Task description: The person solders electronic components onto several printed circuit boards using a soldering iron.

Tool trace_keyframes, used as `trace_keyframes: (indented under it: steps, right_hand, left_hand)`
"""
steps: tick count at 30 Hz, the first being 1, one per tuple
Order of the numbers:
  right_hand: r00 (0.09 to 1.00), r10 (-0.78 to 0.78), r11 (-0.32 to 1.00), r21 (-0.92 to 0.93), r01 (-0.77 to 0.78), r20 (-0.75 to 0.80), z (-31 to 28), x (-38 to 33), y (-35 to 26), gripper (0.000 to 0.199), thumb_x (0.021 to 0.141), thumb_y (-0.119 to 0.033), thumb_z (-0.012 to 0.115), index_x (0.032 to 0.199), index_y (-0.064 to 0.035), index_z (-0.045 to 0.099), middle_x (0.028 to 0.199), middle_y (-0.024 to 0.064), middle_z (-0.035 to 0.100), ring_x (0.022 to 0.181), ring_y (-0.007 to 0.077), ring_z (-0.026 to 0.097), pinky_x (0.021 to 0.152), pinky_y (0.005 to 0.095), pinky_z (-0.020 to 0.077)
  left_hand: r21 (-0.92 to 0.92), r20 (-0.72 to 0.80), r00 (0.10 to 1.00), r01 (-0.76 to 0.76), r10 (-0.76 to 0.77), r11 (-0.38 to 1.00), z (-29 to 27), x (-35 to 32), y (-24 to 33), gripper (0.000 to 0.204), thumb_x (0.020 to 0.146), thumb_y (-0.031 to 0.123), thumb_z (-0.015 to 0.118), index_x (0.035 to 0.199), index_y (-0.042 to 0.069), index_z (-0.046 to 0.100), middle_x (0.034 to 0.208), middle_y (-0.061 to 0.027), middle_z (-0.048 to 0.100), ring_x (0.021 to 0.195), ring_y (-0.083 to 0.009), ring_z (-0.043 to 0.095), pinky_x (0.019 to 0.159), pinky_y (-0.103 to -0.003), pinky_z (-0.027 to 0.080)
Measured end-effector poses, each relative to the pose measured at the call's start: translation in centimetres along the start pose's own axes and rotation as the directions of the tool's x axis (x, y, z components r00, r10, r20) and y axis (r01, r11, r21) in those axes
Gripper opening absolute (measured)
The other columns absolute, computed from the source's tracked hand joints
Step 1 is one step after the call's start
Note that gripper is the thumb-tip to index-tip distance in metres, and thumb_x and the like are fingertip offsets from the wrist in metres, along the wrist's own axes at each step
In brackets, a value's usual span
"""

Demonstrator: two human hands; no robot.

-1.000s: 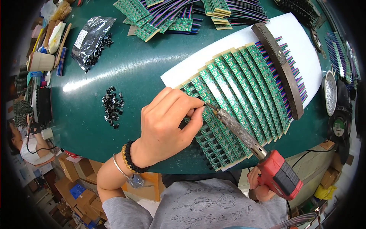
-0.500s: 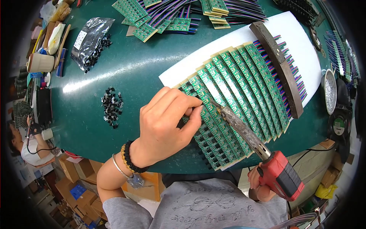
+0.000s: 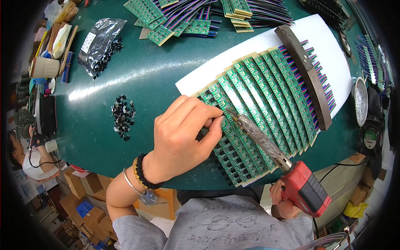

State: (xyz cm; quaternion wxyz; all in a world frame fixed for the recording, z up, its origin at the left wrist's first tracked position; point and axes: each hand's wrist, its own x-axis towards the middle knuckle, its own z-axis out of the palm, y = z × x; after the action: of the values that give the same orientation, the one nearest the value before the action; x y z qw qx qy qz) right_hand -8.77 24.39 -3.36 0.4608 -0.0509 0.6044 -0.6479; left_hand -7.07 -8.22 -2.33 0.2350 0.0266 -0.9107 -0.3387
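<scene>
Compared with a moment ago, my left hand [image 3: 183, 137] stays pinched, fingertips closed on something too small to tell, on the green circuit boards [image 3: 258, 104] at centre. My right hand [image 3: 283, 202] still grips the red soldering iron [image 3: 266, 143]; its tip has barely moved, so soldering continues.

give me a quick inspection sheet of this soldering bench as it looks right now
surface: dark green table, white sheet under the work
job's things: fanned row of green circuit boards under a dark bar; red-handled soldering iron, tip at the boards
clutter: pile of small black parts, plastic bag, more boards, metal dish
grippers: left hand pinches at the boards; right hand grips the iron
cables: multicoloured wires on the boards
surroundings: cardboard boxes, another person
</scene>
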Motion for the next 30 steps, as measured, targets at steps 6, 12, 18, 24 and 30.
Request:
trace_keyframes:
  steps: [6,12,18,24,30]
  right_hand:
    - [0.891,-0.452,0.892,0.022,0.452,0.027,-0.9,0.0,4.5,0.009,0.058,0.002,0.061,0.061,-0.0030,0.054,0.059,0.0013,0.055,0.049,0.0137,0.052,0.048,0.0240,0.0381]
    - [0.564,-0.825,0.551,0.270,0.790,0.033,0.6,2.9,4.4,0.006,0.065,0.002,0.054,0.063,-0.0036,0.053,0.063,0.0044,0.056,0.054,0.0140,0.055,0.050,0.0264,0.0413]
    - [0.775,-0.629,0.768,-0.112,0.631,0.055,2.0,0.9,2.2,0.089,0.084,-0.066,0.063,0.131,0.0073,0.043,0.052,-0.0003,0.045,0.042,0.0122,0.042,0.044,0.0278,0.0364]
    - [0.750,-0.620,0.784,-0.139,0.605,-0.232,3.9,-0.1,2.0,0.086,0.088,-0.061,0.064,0.133,0.0085,0.040,0.051,-0.0008,0.043,0.038,0.0112,0.040,0.041,0.0270,0.0379]
    - [0.755,-0.610,0.787,-0.076,0.612,-0.242,2.8,-0.8,3.0,0.085,0.088,-0.060,0.063,0.134,0.0082,0.041,0.051,-0.0018,0.043,0.040,0.0107,0.043,0.044,0.0257,0.0386]
  left_hand:
    - [-0.007,-0.003,1.000,-0.011,0.011,1.000,0.0,0.1,0.1,0.017,0.067,-0.006,0.074,0.079,0.003,0.065,0.068,-0.0040,0.058,0.061,-0.0199,0.058,0.052,-0.031,0.045]
    - [-0.014,0.004,1.000,-0.028,0.028,1.000,0.1,0.3,0.2,0.016,0.068,-0.005,0.073,0.079,0.003,0.065,0.069,-0.0041,0.059,0.062,-0.0201,0.058,0.053,-0.032,0.046]
    - [-0.020,-0.021,0.999,-0.028,0.027,0.999,-0.2,-0.3,-0.3,0.013,0.072,-0.003,0.073,0.081,0.003,0.065,0.070,-0.0051,0.059,0.062,-0.0191,0.057,0.054,-0.031,0.044]
    - [0.130,-0.101,0.990,-0.084,0.098,0.988,-1.1,-1.6,1.1,0.020,0.075,0.003,0.077,0.091,0.003,0.065,0.081,-0.0080,0.063,0.072,-0.0252,0.060,0.064,-0.035,0.049]
    - [0.560,-0.274,0.959,0.224,-0.076,0.798,-7.1,-8.8,-2.2,0.019,0.077,0.004,0.074,0.094,0.006,0.066,0.088,-0.0084,0.061,0.081,-0.0265,0.060,0.068,-0.038,0.050]
